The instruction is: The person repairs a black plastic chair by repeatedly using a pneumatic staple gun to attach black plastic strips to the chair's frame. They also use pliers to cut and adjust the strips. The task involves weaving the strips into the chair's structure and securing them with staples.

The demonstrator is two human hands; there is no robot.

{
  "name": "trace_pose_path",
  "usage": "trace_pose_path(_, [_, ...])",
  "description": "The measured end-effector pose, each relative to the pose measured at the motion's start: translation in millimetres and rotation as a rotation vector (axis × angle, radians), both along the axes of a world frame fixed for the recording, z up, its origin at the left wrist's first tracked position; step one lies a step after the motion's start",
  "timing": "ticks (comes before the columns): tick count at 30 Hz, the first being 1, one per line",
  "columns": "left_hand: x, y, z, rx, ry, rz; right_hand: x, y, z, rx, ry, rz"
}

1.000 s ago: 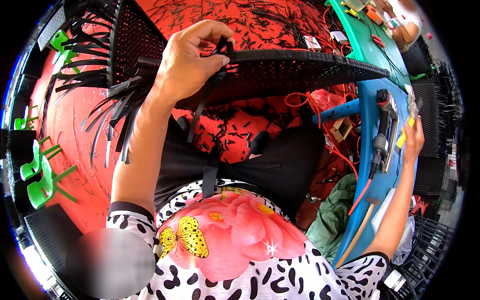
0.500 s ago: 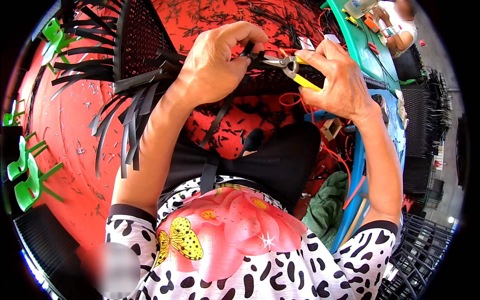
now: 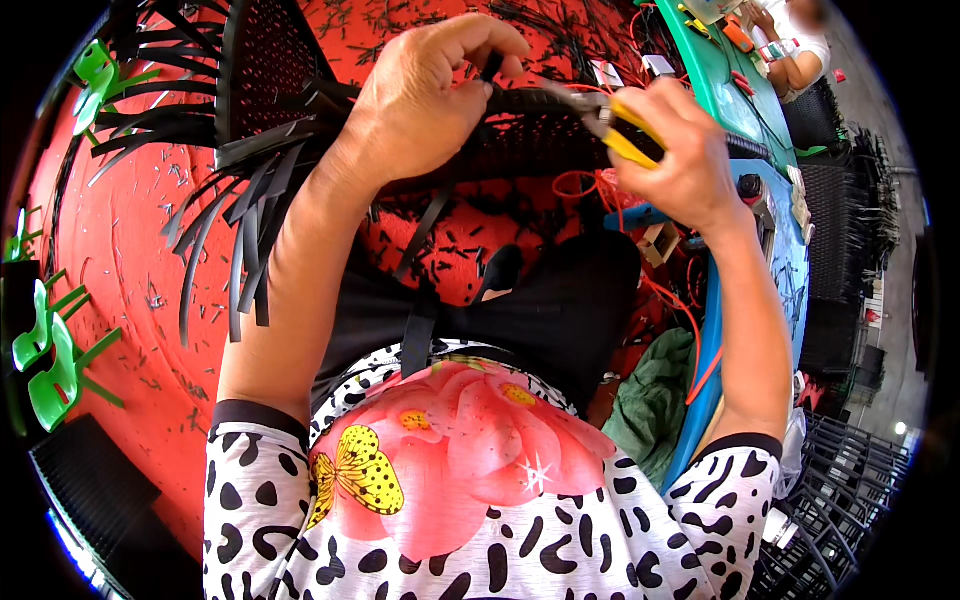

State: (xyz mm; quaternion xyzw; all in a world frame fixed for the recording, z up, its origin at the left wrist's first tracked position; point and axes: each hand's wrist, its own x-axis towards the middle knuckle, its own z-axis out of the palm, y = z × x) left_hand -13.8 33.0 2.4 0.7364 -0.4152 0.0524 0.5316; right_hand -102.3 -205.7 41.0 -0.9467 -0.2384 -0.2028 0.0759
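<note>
Up in front of me, my left hand (image 3: 420, 110) pinches the end of a black flat strip (image 3: 491, 67) between thumb and fingers. My right hand (image 3: 688, 155) is closed round the yellow handles of a pair of snips (image 3: 634, 140). Their metal blades point left toward my left hand, blurred by motion and apart from the strip. Behind both hands lies a black woven frame (image 3: 275, 85), its loose strip ends (image 3: 262, 215) fanning out past my left forearm. Part of the frame's edge is hidden behind my left hand.
Black clippings litter the red floor (image 3: 150, 290). At right stand a green table (image 3: 700, 75) and a blue one (image 3: 775, 215), with red cords (image 3: 670, 300) and a green cloth (image 3: 650, 400) beside. Green chairs (image 3: 58, 370) stand left. Another person (image 3: 795, 60) sits far right.
The snips in my right hand have drawn back to the right, away from the strip. My left hand has risen a little, still pinching. The frame has shifted slightly left in view.
</note>
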Motion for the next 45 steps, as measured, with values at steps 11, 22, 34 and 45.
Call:
trace_pose_path(11, [8.3, -5.2, -3.1, -0.123, 0.261, 0.071, -221.8, -235.8, -47.6, -0.230, 0.438, -1.330])
trace_pose_path(22, [7.3, -1.1, -12.7, -0.269, 0.519, -0.045, -73.4, -3.6, -46.5, 0.048, -0.127, -0.107])
trace_pose_path(34, [-20.5, -6.3, -13.7, -0.371, 0.243, -0.027, -21.3, 75.2, -80.1, 0.507, -0.266, 0.018])
trace_pose_path(45, [-112.3, -11.0, -32.0, 0.010, -0.620, -0.415, 17.9, 67.7, -43.4, 0.330, -0.031, 0.150])
